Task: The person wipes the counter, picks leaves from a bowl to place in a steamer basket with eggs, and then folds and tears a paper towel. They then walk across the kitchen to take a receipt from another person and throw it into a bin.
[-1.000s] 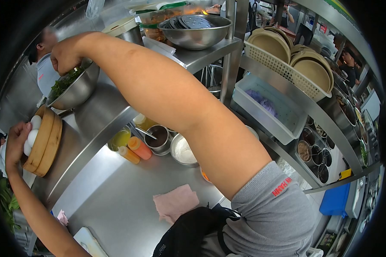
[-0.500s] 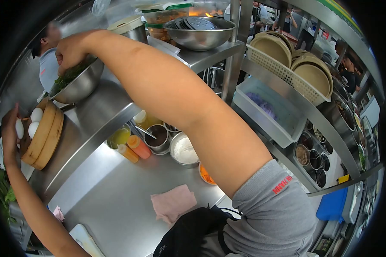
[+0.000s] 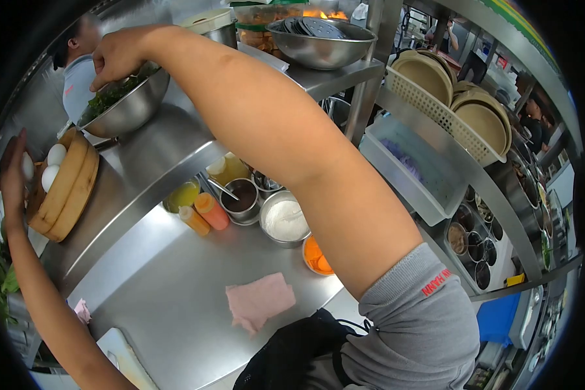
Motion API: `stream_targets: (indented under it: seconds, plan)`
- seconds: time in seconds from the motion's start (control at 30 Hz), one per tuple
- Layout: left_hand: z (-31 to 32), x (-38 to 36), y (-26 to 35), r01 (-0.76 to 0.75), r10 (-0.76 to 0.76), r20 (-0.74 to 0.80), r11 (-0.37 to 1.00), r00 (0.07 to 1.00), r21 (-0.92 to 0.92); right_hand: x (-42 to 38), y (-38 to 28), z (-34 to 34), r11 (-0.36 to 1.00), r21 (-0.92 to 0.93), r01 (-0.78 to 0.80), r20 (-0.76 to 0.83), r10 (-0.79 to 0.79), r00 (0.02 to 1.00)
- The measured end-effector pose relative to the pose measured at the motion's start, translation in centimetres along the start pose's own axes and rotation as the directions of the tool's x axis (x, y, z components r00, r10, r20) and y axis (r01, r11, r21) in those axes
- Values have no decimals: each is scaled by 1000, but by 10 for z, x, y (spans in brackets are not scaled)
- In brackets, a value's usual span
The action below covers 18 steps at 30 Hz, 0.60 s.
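My left hand [image 3: 12, 172] lies along the outer left side of a round bamboo steamer [image 3: 79, 185], its fingers stretched upward. White eggs [image 3: 50, 177] sit inside the steamer. Higher up, my right hand [image 3: 120, 55] is over a steel bowl [image 3: 133, 107] of dark leafy greens [image 3: 110, 97]. Its fingers are bent downward and drawn together, with the tips close above the leaves; I cannot tell what is in them. The bowl and steamer stand side by side on a raised steel shelf [image 3: 166, 140]. My right forearm crosses in front of this shelf.
Below are squeeze bottles [image 3: 211, 211], a pot of dark sauce [image 3: 242, 195], white powder [image 3: 285, 220] and orange slices [image 3: 317, 255]. A pink cloth [image 3: 260, 300] lies on the counter. A perforated basket [image 3: 435, 107] and tub [image 3: 413, 169] stand right. A co-worker [image 3: 78, 78] is beyond the shelf.
The camera view has shifted slightly. My right hand has lifted a little off the greens, its fingers less tucked in. My left hand stays at the steamer's side.
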<state>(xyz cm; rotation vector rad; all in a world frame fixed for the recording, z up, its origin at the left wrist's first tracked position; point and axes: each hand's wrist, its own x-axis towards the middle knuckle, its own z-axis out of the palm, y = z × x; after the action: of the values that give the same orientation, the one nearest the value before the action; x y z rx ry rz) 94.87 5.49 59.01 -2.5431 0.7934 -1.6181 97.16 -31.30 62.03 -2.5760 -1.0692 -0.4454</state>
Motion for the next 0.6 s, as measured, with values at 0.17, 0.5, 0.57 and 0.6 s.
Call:
stream_targets:
  seconds: [0.17, 0.5, 0.57, 0.6]
  plan:
    - [-1, 12, 9, 444, -343, 296, 791, 892, -421, 1, 4, 2, 998, 53, -15, -40, 18, 999]
    - [8, -6, -30, 85, -115, 119, 970, 986, 230, 5, 7, 6, 997, 69, -26, -78, 31, 996]
    - [10, -3, -31, 138, -159, 194, 983, 968, 118, 3, 7, 7, 998, 54, -18, -94, 23, 995]
    - [9, -3, -31, 137, -157, 192, 984, 969, 116, 2, 8, 7, 999, 38, -7, -108, 11, 994]
